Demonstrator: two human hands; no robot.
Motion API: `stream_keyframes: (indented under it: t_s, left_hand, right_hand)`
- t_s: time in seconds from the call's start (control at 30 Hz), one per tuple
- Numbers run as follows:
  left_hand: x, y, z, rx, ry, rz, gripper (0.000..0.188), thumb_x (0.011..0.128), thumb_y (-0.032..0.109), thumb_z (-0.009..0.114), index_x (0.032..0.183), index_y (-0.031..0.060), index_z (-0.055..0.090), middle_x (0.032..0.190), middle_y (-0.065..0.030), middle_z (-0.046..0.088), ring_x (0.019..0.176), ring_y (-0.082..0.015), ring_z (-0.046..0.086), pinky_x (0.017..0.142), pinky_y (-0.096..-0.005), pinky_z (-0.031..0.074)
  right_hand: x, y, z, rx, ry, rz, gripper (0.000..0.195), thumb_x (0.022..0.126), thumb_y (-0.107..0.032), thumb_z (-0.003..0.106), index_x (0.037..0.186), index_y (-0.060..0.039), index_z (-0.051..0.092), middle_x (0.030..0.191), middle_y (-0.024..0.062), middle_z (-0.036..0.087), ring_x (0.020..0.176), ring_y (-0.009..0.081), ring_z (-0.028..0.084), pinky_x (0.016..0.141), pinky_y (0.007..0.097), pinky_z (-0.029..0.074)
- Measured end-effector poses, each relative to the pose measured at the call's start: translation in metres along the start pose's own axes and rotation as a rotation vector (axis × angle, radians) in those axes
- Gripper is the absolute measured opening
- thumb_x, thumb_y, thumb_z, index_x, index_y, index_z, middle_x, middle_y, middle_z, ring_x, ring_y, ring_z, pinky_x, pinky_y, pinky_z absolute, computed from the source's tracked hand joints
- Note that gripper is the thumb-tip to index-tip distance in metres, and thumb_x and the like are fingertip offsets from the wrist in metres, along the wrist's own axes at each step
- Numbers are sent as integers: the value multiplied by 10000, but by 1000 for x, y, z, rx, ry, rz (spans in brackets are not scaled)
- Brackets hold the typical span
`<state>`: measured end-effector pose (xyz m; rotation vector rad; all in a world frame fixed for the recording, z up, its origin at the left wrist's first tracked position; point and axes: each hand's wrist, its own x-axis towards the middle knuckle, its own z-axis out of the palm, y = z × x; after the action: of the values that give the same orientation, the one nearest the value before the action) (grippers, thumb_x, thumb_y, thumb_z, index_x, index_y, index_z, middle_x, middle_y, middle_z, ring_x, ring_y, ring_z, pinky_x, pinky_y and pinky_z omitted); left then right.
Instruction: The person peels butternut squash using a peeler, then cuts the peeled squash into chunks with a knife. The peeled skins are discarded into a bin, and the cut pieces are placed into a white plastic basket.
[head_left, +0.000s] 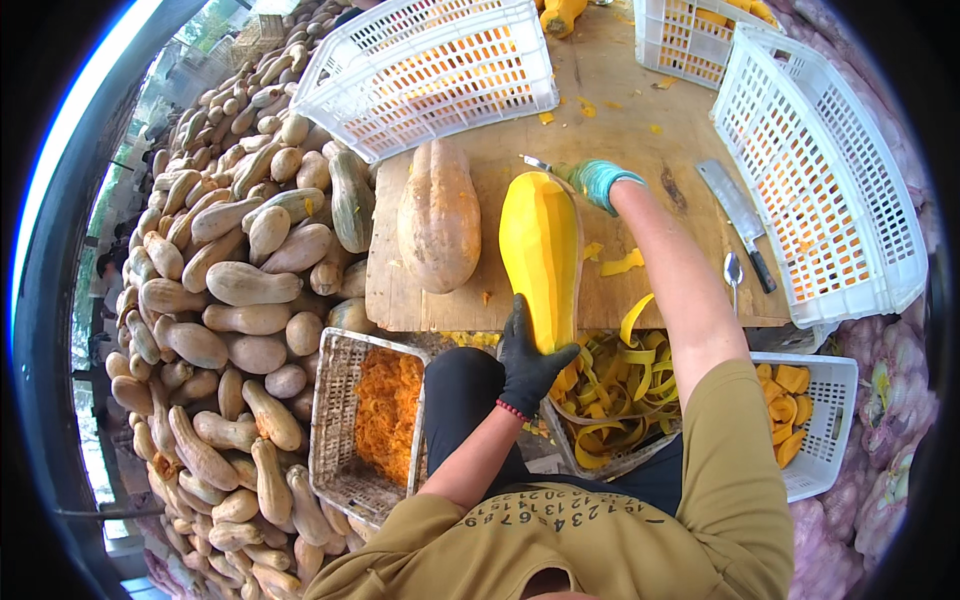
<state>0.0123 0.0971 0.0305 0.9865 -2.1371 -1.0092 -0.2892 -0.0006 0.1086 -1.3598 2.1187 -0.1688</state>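
Observation:
My left hand (529, 358), in a black glove with a red bead bracelet at the wrist, grips the near end of a large, mostly peeled yellow squash (536, 247). The squash points away from me, its near end past the front edge of a wooden board (645, 157). Beyond its far end, my right hand (595, 183), in a teal and yellowish glove, is closed around a metal-tipped peeler (535, 163); the handle is mostly hidden. An unpeeled tan squash (439, 217) lies to the left. Peel strips (622, 262) lie beside the yellow squash.
A cleaver (731, 199) and a spoon (733, 274) lie on the right. White plastic crates (450, 67) (825, 180) stand around the board. Below are a crate of peelings (645, 375), a crate of orange pulp (386, 412) and a crate of cut pieces (825, 420). Squashes (247, 285) are heaped at left.

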Motion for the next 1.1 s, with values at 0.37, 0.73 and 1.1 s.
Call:
stream_keyframes:
  t_s: [0.37,0.73,1.1]
  left_hand:
    - [5,-11,7,-263,27,-101,1077,540,208,862,1433,57,280,1319,-189,414,1203,-327,421,1013,-406,358]
    - [14,-3,4,-153,0,-59,1071,575,230,851,1436,38,244,1322,-208,374,1201,-355,402,1031,-399,343]
    - [11,-6,7,-151,63,-32,1059,566,250,856,1426,42,274,1290,-186,394,1183,-341,423,1012,-404,364]
  right_hand:
    - [-67,-25,50,296,206,227,555,936,-480,297,1230,-64,518,1169,278,548,1014,413,574,849,475,468]
    - [-194,48,126,654,506,208,299,943,-289,474,1043,-36,600,802,220,616,791,324,625,685,405,483]
    - [-10,-32,-12,-44,29,212,573,906,-493,383,1198,-41,577,1225,222,553,1141,379,527,966,455,400]
